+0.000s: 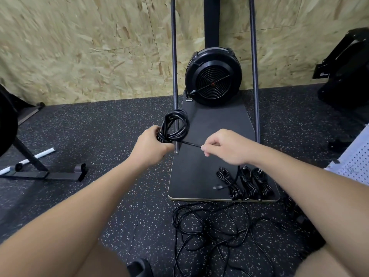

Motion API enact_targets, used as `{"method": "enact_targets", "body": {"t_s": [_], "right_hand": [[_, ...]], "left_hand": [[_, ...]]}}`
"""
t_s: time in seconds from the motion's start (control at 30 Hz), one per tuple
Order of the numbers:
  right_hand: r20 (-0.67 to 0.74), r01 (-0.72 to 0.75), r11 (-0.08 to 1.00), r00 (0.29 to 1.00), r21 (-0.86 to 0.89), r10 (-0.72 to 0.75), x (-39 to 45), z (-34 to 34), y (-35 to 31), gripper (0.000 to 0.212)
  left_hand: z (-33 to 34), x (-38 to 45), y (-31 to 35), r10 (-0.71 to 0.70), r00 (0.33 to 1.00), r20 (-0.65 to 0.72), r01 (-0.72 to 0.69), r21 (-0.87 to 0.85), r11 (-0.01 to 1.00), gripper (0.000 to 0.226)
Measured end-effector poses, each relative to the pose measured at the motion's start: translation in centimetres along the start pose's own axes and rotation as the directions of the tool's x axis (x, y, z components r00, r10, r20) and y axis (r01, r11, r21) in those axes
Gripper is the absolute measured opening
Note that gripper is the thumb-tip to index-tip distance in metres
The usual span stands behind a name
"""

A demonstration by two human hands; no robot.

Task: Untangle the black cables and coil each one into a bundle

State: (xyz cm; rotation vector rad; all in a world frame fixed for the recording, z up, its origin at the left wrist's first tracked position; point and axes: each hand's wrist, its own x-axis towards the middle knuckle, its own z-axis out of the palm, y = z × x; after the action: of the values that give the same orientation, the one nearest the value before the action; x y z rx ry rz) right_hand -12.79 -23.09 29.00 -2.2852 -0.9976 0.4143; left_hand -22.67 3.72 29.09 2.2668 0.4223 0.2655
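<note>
Three finished bundles (246, 183) lie side by side on the near right corner of the black platform (201, 166). Left hand (148, 143) grips a coiled cable (175, 124), loops standing up out of the fist, held above the platform's left edge. Right hand (225, 146) pinches that cable's free end (192, 144), pulled taut between the hands. Tangled cables (211, 230) sprawl on the speckled floor (79, 196) just in front of the platform. Fan unit (213, 76) at the platform's far end.
</note>
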Motion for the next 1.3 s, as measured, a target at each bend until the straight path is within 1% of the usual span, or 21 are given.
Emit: {"method": "enact_targets", "body": {"t_s": [0.07,0.13,0.2,0.27,0.37,0.43,0.47,0.53,0.57,0.63,0.67,0.73,0.8,0.87,0.93,1.0,1.07,1.13,1.17,1.23,1.3], "right_hand": [[0.002,0.061,0.996,0.998,-0.058,-0.061,-0.9,0.3,-2.0,0.038],[0.021,0.141,0.982,0.99,-0.124,-0.139,-1.9,0.5,-4.3,0.037],[0.047,0.218,0.95,0.976,-0.223,-0.213,-2.7,0.8,-6.5,0.037],[0.017,0.271,0.911,0.96,-0.312,-0.28,-2.9,0.8,-7.8,0.035],[-0.073,0.291,0.912,0.943,-0.288,-0.324,-2.7,0.0,-7.6,0.029],[-0.142,0.295,0.922,0.931,-0.251,-0.336,-2.0,-0.3,-6.5,0.03],[-0.186,0.272,0.935,0.93,-0.229,-0.316,-1.5,-0.4,-5.6,0.034],[-0.261,0.183,0.971,0.94,-0.154,-0.218,-0.4,-0.5,-3.6,0.043],[-0.266,0.127,0.987,0.952,-0.102,-0.15,0.1,-0.6,-2.6,0.043],[-0.209,0.045,0.999,0.977,0.023,-0.039,0.4,-0.5,-1.2,0.039],[-0.171,0.017,0.997,0.985,0.075,-0.004,0.5,-0.4,-0.7,0.036],[-0.108,-0.026,0.99,0.993,0.137,0.041,0.5,-0.3,-0.1,0.032],[-0.077,-0.046,0.986,0.995,0.159,0.059,0.5,-0.4,0.6,0.036],[-0.092,-0.086,0.977,0.99,0.197,0.106,0.4,-1.0,1.7,0.047],[-0.142,-0.101,0.968,0.981,0.228,0.136,0.2,-1.7,3.0,0.055],[-0.161,-0.111,0.967,0.976,0.228,0.15,-0.1,-2.3,3.8,0.051],[-0.138,-0.147,0.97,0.975,0.192,0.175,-0.3,-2.3,3.9,0.044],[-0.099,-0.156,0.978,0.98,0.136,0.17,-0.5,-1.5,3.4,0.046],[-0.074,-0.164,0.981,0.982,0.104,0.172,-0.5,-0.9,3.1,0.045],[-0.022,-0.149,0.989,0.989,-0.011,0.149,-0.8,0.3,2.0,0.044],[0.019,-0.091,0.985,0.995,-0.15,0.095,-1.3,1.5,0.6,0.044]], "left_hand": [[-0.2,0.9,-1.1,-0.086,0.996,-0.037,0.089,0.086,0.992,0.043],[0.0,1.5,-2.2,-0.087,0.995,-0.05,0.097,0.265,0.959,0.046],[0.8,1.2,-2.4,-0.081,0.996,-0.022,0.083,0.414,0.907,0.048],[2.1,0.1,-1.9,-0.057,0.997,0.054,0.018,0.55,0.835,0.051],[4.8,-2.3,-0.5,0.035,0.973,0.229,-0.191,0.707,0.68,0.064],[6.1,-4.1,0.6,0.104,0.938,0.33,-0.323,0.728,0.605,0.068],[6.5,-4.8,1.0,0.136,0.919,0.371,-0.376,0.717,0.587,0.066],[6.7,-6.0,1.9,0.204,0.877,0.436,-0.467,0.665,0.583,0.054],[6.6,-6.4,2.2,0.241,0.855,0.459,-0.505,0.636,0.583,0.049],[6.3,-6.9,2.8,0.314,0.817,0.483,-0.569,0.589,0.574,0.047],[6.2,-7.0,2.8,0.345,0.805,0.483,-0.588,0.567,0.577,0.047],[5.9,-6.8,2.7,0.379,0.801,0.463,-0.594,0.538,0.598,0.051],[5.2,-6.3,2.4,0.405,0.811,0.422,-0.581,0.509,0.635,0.055],[4.2,-5.6,2.3,0.442,0.822,0.36,-0.568,0.454,0.686,0.049],[3.3,-5.5,2.5,0.447,0.844,0.295,-0.532,0.363,0.765,0.045],[2.8,-5.7,2.8,0.402,0.878,0.261,-0.463,0.247,0.851,0.048],[2.7,-5.5,3.0,0.369,0.898,0.241,-0.409,0.147,0.901,0.056],[2.6,-4.9,2.8,0.349,0.917,0.194,-0.364,0.045,0.93,0.057],[2.6,-4.4,2.4,0.328,0.931,0.16,-0.338,0.039,0.94,0.058],[2.7,-3.2,1.5,0.252,0.962,0.107,-0.264,0.114,0.958,0.057],[2.8,-2.3,0.5,0.141,0.987,0.08,-0.153,0.173,0.973,0.044]]}}
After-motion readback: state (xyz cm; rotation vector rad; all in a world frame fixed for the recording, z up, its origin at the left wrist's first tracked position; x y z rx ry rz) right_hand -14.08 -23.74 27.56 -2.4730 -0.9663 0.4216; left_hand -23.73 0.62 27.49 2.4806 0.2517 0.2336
